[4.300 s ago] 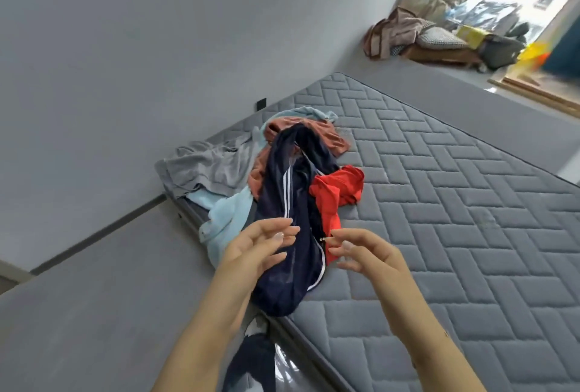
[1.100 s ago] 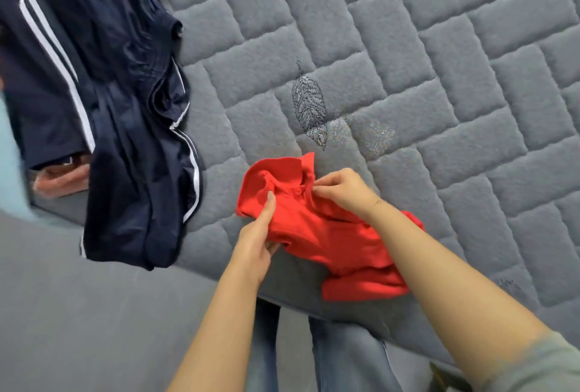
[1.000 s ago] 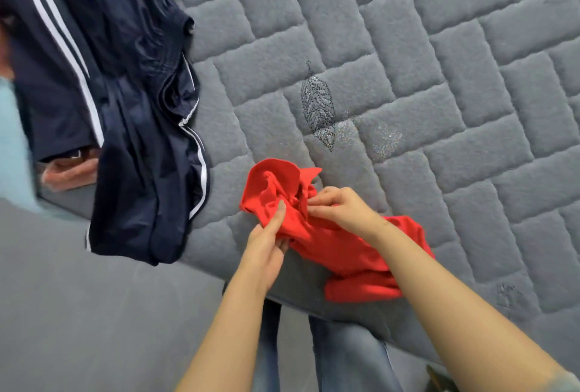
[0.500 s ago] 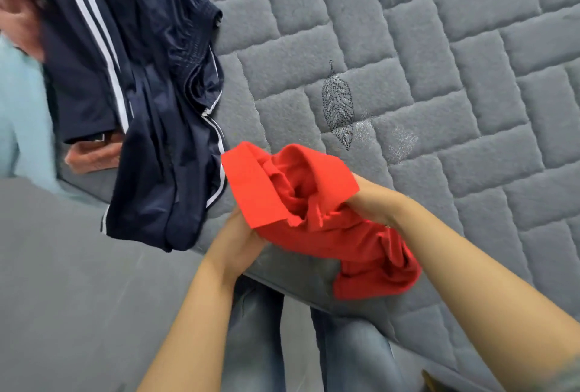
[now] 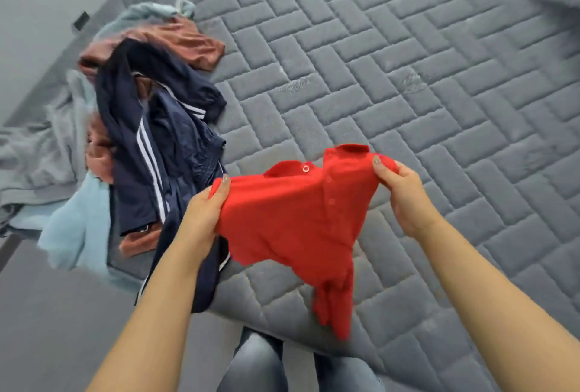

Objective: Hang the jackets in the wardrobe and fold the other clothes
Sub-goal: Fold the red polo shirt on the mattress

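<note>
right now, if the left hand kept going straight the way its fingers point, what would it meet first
The left hand grips the red shirt, fingers pointing up and away over the mattress. Straight on, it would likely meet bare mattress first, just right of the navy jacket. Depth is hard to judge.

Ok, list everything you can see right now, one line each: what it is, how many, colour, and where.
shirt: one, red, held up over the mattress's near edge
jacket: one, navy with white stripes, on the pile at left
rust garment: one, under the jacket
light blue garment: one, hanging off the mattress's left edge
grey garment: one, far left
mattress: one, grey, quilted
jeans: blue-grey, bottom centre
left hand: grips the shirt's left shoulder
right hand: grips its right shoulder
</note>
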Demonstrator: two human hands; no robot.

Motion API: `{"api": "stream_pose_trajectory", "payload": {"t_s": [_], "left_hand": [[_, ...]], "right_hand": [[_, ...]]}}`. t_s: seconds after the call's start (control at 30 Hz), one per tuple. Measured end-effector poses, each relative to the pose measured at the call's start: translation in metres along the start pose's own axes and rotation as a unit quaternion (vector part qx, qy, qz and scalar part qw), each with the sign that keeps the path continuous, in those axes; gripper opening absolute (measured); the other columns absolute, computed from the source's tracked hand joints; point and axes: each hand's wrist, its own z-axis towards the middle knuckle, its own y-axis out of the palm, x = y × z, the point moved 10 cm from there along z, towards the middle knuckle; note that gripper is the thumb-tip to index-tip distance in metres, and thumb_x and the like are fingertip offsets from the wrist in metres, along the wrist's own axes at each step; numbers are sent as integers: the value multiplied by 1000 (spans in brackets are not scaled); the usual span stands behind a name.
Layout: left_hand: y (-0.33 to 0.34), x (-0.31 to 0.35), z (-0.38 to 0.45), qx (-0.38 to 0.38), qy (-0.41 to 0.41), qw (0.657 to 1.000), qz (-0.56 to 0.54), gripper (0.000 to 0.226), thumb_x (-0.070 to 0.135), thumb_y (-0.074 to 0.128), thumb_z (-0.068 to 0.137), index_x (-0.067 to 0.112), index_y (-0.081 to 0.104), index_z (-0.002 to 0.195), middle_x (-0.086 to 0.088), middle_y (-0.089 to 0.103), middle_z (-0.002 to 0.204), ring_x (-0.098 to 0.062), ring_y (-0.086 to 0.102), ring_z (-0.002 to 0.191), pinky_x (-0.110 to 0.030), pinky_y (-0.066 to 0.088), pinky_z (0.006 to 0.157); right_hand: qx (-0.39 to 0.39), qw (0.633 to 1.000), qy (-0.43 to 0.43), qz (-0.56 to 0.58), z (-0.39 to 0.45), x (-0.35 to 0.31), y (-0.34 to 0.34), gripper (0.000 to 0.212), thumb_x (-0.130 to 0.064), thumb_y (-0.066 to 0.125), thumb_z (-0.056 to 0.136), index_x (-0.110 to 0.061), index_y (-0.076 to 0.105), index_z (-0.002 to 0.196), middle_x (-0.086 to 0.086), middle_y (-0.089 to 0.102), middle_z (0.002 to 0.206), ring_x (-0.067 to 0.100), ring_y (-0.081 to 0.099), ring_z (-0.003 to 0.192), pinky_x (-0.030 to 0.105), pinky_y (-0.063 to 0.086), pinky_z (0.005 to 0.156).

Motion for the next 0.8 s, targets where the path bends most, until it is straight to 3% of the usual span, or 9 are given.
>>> {"api": "stream_pose_trajectory", "payload": {"t_s": [0.13,0.23,0.37,0.43,0.5,0.6,0.67,0.73,0.8], "left_hand": [[34,84,-40,-74,70,994,-49,34,32,58,95,7,67,118,-11,70,110,-21,64,95,-29,55,82],[56,157,-72,-111,121,982,-90,16,27,58,96,14,67,101,-5,69,93,-13,63,79,-22,55,71],[70,243,-105,-147,180,959,-163,12,18,51,97,16,63,96,0,65,88,-9,61,77,-22,49,74],[79,273,-123,-172,201,949,-171,27,14,49,96,20,71,81,8,69,76,-4,64,71,-17,51,70],[91,292,-137,-172,220,954,-111,36,13,47,96,20,73,73,9,70,71,-3,64,70,-19,49,71],[119,295,-156,-219,235,939,119,23,23,60,90,17,78,77,2,73,73,-6,65,64,-19,51,61],[133,273,-160,-268,214,890,299,25,39,67,80,19,80,87,-5,76,82,-11,68,66,-19,52,59],[136,254,-157,-268,204,850,405,27,41,71,76,20,81,90,-2,77,85,-9,69,73,-18,53,65],[139,242,-149,-241,202,859,404,15,29,75,80,15,80,84,0,77,85,-7,68,76,-16,52,67]], "right_hand": [[6,993,-78,-84,-40,-89,-43,10,-19,67,90,-10,68,92,-2,68,77,7,63,69,22,54,62],[55,973,-172,-147,-74,-166,-72,31,-20,69,90,5,57,77,6,49,68,7,48,60,17,42,54],[120,946,-262,-147,-121,-244,-123,27,-21,68,91,3,61,82,4,51,75,7,47,69,21,38,66],[118,952,-257,-114,-136,-261,-145,25,-19,64,93,3,59,82,7,49,74,12,46,70,28,36,68],[76,972,-221,-27,-145,-267,-156,10,-12,60,92,-2,61,91,7,54,77,13,49,71,29,39,68],[-19,993,-113,39,-152,-258,-154,28,-15,63,79,-3,63,103,14,60,86,19,57,73,29,49,64],[-47,996,-73,-28,-158,-247,-158,21,-24,71,74,-8,68,87,9,63,77,15,59,63,22,49,53],[-66,990,-43,-119,-161,-231,-166,25,-35,79,71,-17,65,62,0,58,60,8,53,50,20,42,46],[-83,971,-32,-224,-160,-216,-175,45,-42,81,69,-22,45,52,-5,38,52,5,36,45,20,29,43]]}}
